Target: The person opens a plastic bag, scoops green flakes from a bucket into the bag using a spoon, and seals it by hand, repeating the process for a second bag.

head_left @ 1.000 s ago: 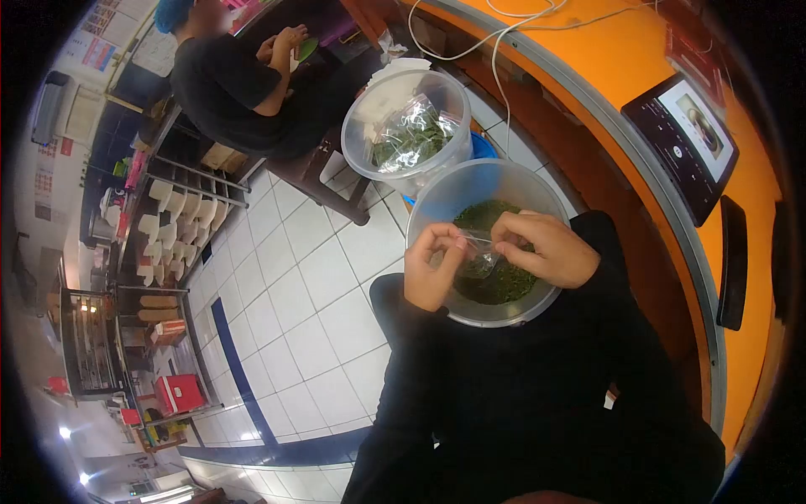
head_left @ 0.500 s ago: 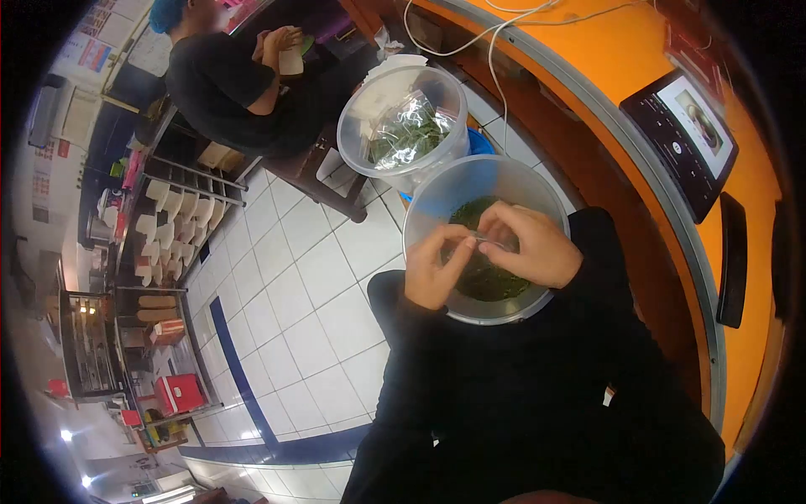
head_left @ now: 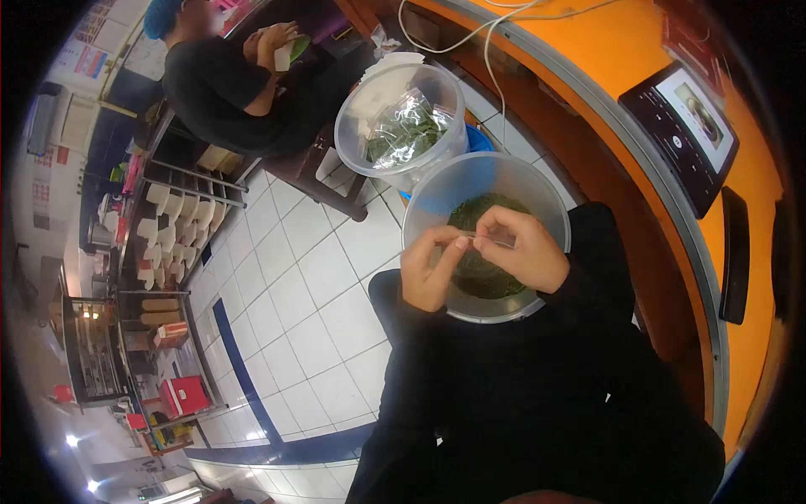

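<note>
My left hand (head_left: 426, 267) and my right hand (head_left: 525, 252) meet over a clear plastic bucket (head_left: 550, 189) in my lap. Fingers and thumbs of both are closed in a pinch, tip to tip. Between them runs a thin, pale edge that looks like the top of a small clear plastic bag (head_left: 470, 236); most of it is hidden by the fingers. Below the hands, dark green shredded leaves (head_left: 483, 281) lie in the bottom of the bucket.
A second clear bucket (head_left: 348, 139) just beyond holds clear plastic bags of green leaves (head_left: 411, 134). Ahead on the left, a seated person (head_left: 222, 88) in dark clothing handles something pale. To the right, a tablet (head_left: 684, 134) and a white cable (head_left: 487, 71) lie on an orange counter (head_left: 588, 38).
Both hands have shifted slightly left, the right one more, and their fingertips stay pinched together. The view has moved a little.
</note>
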A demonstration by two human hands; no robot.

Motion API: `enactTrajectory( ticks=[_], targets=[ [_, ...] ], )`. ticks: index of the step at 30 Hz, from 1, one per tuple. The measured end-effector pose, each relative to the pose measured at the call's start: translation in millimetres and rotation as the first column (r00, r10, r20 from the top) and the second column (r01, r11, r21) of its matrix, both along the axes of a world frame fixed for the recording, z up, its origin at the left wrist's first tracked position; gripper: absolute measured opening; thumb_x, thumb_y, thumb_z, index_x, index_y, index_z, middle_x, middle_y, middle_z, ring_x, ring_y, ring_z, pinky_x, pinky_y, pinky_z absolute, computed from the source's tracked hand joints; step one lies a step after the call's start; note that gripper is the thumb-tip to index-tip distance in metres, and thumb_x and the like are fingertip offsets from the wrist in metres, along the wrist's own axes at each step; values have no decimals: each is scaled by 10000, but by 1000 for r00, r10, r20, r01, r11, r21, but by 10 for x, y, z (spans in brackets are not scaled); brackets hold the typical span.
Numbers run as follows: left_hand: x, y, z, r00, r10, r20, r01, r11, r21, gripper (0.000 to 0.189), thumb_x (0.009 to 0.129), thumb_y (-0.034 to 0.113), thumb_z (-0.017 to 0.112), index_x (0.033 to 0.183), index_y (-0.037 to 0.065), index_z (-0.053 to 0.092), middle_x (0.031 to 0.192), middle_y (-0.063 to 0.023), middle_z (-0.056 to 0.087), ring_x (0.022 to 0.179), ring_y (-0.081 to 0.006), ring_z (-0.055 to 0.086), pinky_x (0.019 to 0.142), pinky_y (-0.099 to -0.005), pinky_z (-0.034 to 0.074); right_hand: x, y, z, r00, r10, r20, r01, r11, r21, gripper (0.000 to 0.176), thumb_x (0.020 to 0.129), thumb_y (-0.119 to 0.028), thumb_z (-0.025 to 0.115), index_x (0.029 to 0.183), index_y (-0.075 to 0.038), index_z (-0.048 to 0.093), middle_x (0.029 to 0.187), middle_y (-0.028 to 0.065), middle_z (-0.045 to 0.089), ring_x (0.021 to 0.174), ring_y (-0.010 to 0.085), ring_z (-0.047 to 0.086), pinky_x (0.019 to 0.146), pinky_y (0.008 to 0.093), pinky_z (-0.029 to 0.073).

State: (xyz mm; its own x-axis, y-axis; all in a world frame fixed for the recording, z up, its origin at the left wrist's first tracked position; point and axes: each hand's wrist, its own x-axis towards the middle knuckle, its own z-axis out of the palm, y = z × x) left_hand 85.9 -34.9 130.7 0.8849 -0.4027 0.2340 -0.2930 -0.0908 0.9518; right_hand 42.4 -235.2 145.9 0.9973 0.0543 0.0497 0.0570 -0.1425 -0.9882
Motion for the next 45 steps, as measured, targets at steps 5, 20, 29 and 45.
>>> enactTrajectory(
  ticks=[5, 20, 29, 45],
  targets=[
    [-17, -8, -13, 994, 93, -49, -96, 994, -60, 145, 998, 112, 707, 1046, -24, 703, 900, -88, 717, 885, -167, 665, 839, -313, 519, -76, -73, 42, 998, -53, 26, 54, 998, -45, 148, 920, -143, 719, 976, -18, 664, 858, 44, 678, 792, 129, 620, 695, 302, 472],
    [1962, 216, 435, 853, 397, 337, -402, 914, -59, 344, 1010, 267, 722, 1162, -40, 684, 1004, -118, 728, 887, -184, 686, 832, -320, 539, -1289, -887, -205, 942, -227, -249, 204, 972, -114, 66, 945, -82, 699, 984, -40, 666, 852, -9, 631, 771, 71, 585, 723, 256, 492],
    [1227, 13, -75, 765, 191, 615, -474, 813, 338, 405, 948, 243, 750, 1255, -5, 660, 1227, -190, 677, 1183, -364, 618, 1043, -452, 454, -1110, -262, -1920, 860, -251, -445, -11, 861, -509, 189, 903, -81, 728, 1055, 31, 716, 974, 214, 740, 922, 363, 743, 821, 422, 592],
    [957, -67, -192, 706, 123, 698, -478, 809, 341, 201, 931, 134, 742, 1114, 57, 713, 955, -95, 716, 932, -271, 669, 877, -391, 491, -1180, -434, -3400, 707, -37, -706, -217, 939, -266, 418, 912, -375, 723, 1117, -11, 747, 966, 233, 757, 830, 356, 732, 765, 469, 578]
  ],
)
